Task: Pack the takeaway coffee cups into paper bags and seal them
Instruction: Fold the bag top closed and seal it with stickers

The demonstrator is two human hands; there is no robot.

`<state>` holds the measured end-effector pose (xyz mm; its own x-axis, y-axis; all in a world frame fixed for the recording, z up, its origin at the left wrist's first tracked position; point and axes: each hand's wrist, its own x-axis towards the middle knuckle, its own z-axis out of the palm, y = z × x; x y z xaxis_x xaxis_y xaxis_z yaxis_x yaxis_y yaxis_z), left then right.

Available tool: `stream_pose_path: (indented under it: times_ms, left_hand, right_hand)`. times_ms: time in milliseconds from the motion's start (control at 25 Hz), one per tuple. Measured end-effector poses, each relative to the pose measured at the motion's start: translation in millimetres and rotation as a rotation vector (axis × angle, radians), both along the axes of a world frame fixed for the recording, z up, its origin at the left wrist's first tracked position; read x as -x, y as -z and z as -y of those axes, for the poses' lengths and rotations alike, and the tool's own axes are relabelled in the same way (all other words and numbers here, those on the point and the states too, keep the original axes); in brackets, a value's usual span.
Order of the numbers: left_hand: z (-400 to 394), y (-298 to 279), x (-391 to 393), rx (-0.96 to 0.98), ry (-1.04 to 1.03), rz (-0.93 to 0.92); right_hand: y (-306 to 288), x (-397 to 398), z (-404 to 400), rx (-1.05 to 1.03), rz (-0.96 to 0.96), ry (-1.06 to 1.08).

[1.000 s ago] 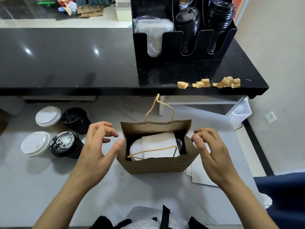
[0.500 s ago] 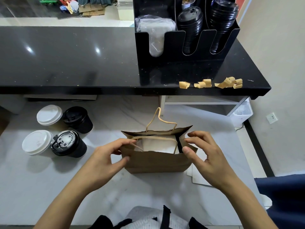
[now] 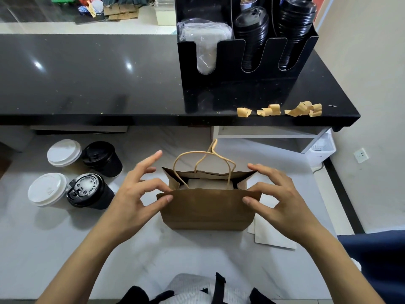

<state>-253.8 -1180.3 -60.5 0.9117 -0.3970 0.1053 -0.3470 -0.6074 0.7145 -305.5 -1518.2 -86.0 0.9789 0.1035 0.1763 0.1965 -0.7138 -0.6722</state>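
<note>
Pinching the paper bag [image 3: 208, 208] rim between them, left hand [image 3: 133, 200] and right hand [image 3: 282, 198] keep remaining fingers spread.

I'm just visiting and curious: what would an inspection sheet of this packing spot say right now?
Surface: pale marble-look counter, black stone shelf behind.
Job's things: brown paper bag upright, mouth partly open, something white inside; four lidded cups at left, two white lids, two black.
Clutter: curled tan paper scraps; white paper sheets beside the bag.
Fingers: left hand and right hand pinch the bag's near rim.
Cables: nothing seen.
Surroundings: black lid organiser; wall socket.
</note>
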Motion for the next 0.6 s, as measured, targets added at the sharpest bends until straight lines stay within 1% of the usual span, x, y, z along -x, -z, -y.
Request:
stream_pose_path:
  times_ms: [120, 440, 520, 600]
  left_hand:
    - [3.8, 6.0, -6.3, 0.006, 0.026, 0.042]
    - [18.8, 23.5, -5.1, 0.135, -0.076, 0.136]
    - [20.3, 25.4, -4.0, 0.167, -0.102, 0.147]
    - [21.3, 25.9, -3.0, 0.226, -0.167, 0.099]
  right_hand:
    - [2.6, -3.9, 3.3, -0.002, 0.024, 0.004]
    - [12.0, -5.5, 0.6, -0.012, 0.175, 0.128]
    - [12.1, -5.7, -0.7, -0.058, 0.162, 0.161]
    - [12.6, -5.2, -1.2, -0.107, 0.111, 0.179]
